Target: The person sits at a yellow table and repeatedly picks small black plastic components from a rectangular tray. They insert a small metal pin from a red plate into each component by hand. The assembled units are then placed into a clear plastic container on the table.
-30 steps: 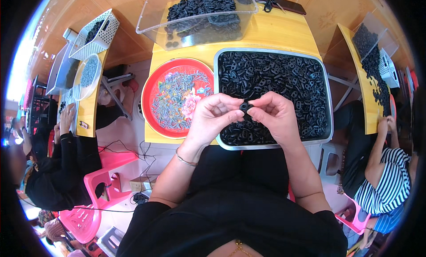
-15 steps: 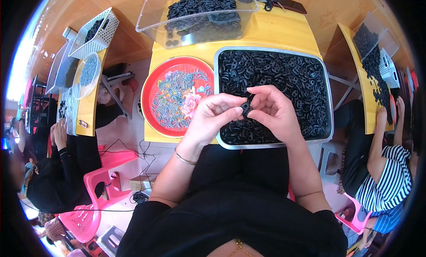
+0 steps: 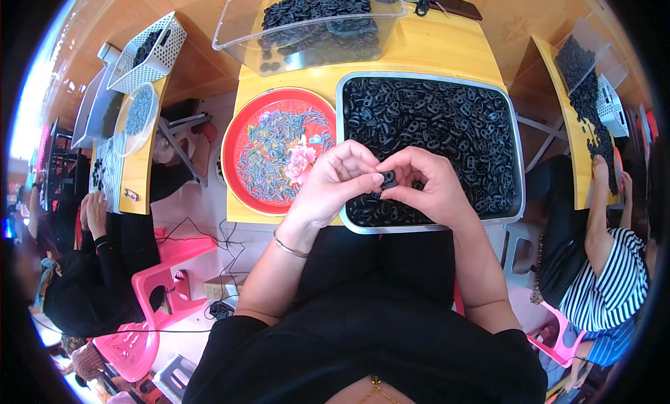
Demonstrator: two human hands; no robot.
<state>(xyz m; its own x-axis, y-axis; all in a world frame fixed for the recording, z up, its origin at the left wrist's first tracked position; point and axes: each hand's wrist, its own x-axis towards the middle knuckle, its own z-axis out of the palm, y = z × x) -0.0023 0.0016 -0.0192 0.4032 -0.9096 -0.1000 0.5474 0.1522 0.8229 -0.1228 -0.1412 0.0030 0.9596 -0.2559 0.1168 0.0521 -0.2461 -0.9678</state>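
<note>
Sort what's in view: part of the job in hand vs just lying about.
Seemingly in use:
- black piece between left hand and right hand
- metal tray of black pieces
- red tray of slim pieces

Apparently lying about:
- black-handled tool
- dark flat case
</note>
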